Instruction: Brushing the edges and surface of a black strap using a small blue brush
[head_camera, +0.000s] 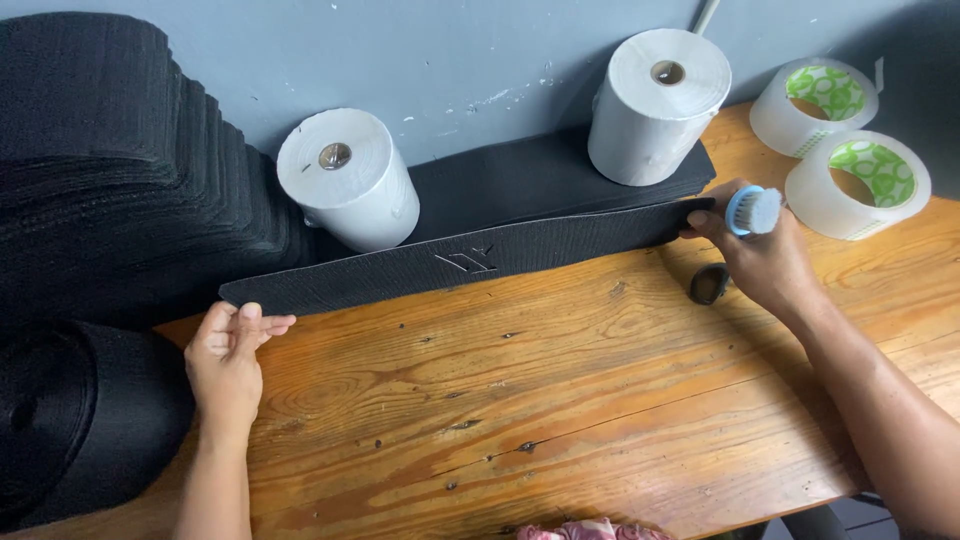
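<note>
A long black fabric strip (470, 262) lies stretched across the wooden table (560, 400), with a small pale mark near its middle. My left hand (228, 355) pinches the strip's left end between thumb and fingers. My right hand (760, 255) holds the strip's right end and also carries a small blue-and-white round brush (755, 210) between its fingers.
Two white paper rolls (348, 180) (660, 105) stand against the grey wall, the right one on a black fabric pile. Two clear tape rolls (858, 185) sit at the right. A tall stack of black strips (110, 170) fills the left. A small dark object (708, 284) lies by my right hand.
</note>
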